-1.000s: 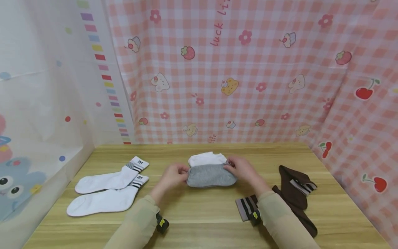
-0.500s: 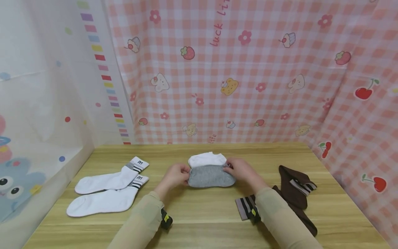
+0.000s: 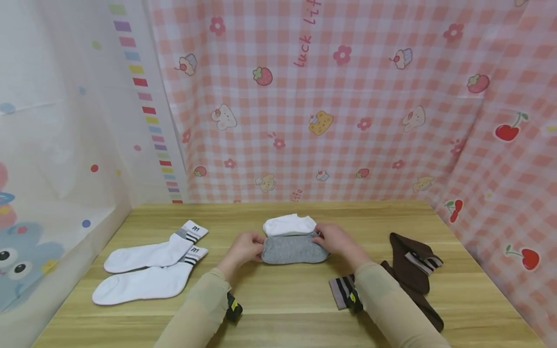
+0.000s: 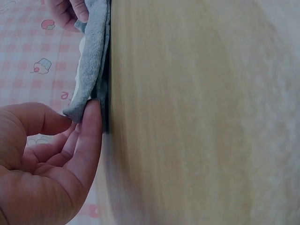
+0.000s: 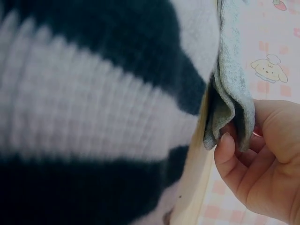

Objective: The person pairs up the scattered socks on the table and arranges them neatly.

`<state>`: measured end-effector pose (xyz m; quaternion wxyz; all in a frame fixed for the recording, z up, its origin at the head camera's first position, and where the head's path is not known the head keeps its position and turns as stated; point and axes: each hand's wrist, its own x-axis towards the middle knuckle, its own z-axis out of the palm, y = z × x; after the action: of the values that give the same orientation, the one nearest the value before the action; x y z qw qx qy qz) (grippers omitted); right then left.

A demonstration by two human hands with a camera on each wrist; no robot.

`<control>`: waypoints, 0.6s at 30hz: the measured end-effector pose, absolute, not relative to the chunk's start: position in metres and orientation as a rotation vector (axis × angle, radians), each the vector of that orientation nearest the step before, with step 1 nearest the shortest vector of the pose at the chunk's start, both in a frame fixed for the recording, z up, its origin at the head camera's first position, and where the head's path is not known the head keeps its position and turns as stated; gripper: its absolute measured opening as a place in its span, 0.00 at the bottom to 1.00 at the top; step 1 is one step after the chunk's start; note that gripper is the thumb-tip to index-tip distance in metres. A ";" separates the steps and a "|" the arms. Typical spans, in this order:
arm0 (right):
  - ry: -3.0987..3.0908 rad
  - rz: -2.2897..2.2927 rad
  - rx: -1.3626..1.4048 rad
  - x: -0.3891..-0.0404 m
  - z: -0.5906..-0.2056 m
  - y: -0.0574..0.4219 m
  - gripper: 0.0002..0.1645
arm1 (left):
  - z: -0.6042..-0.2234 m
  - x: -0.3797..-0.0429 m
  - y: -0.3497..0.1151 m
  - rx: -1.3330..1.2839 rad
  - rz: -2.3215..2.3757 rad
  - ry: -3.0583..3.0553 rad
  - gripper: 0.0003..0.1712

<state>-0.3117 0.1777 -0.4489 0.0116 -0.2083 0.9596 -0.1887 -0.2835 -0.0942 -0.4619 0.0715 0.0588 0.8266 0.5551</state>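
Basically grey sock (image 3: 295, 250) btwn L fingers (image 4: 89, 140) & R fingers (image 5: 228, 161), ends held.

Small curtained-off nook, pink gingham cloth (image 3: 278, 104) behind, white cartoon-printed sheet (image 3: 65, 140) at left, wood-grain table (image 3: 283, 299)

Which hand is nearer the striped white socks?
Left. Left hand is right of the striped white socks; right hand farther, at the right end of the grey sock.

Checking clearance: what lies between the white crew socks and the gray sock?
In the head view: bare wooden tabletop, then the left hand pinching the gray sock.
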 end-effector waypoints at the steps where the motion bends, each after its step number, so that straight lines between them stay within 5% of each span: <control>1: 2.996 -0.582 -0.645 -0.312 -0.449 0.177 0.08 | -0.462 -0.283 -0.094 0.162 1.675 2.478 0.09; 18: 2.995 -0.587 -0.676 -0.310 -0.449 0.177 0.07 | -0.460 -0.285 -0.095 0.170 1.509 2.629 0.02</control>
<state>-0.3099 0.1767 -0.4486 0.0078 -0.2161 0.9581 -0.1878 -0.2845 -0.0954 -0.4602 0.0526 0.0560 0.8648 0.4962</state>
